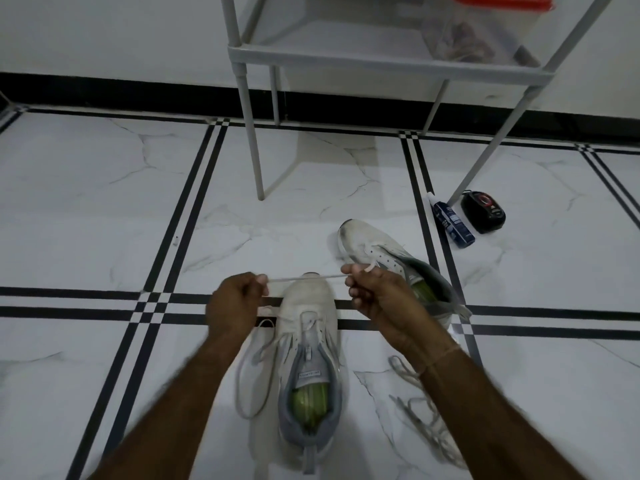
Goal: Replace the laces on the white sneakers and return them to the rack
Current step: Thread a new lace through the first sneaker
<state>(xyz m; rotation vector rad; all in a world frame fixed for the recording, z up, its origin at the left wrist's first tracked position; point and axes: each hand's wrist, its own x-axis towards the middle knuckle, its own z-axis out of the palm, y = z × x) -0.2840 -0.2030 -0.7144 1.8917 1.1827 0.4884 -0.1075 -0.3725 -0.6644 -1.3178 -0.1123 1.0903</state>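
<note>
We held a white lace [304, 277] taut between our hands, just above the toe of the near sneaker [308, 358]. Our left hand [239, 299] pinched one end to the left of that toe. Our right hand [377, 296] pinched the other end to the right, fingers curled round it. The hands were apart, with the toe between them. A slack loop [247, 379] trailed from the sneaker's eyelets onto the floor [104, 209] at its left side. The second sneaker [384, 252] lay beyond and right of the near one, behind our right hand. A loose tangle of lace [426, 415] lay to the near sneaker's right. The rack [381, 60] stood well beyond it.
</note>
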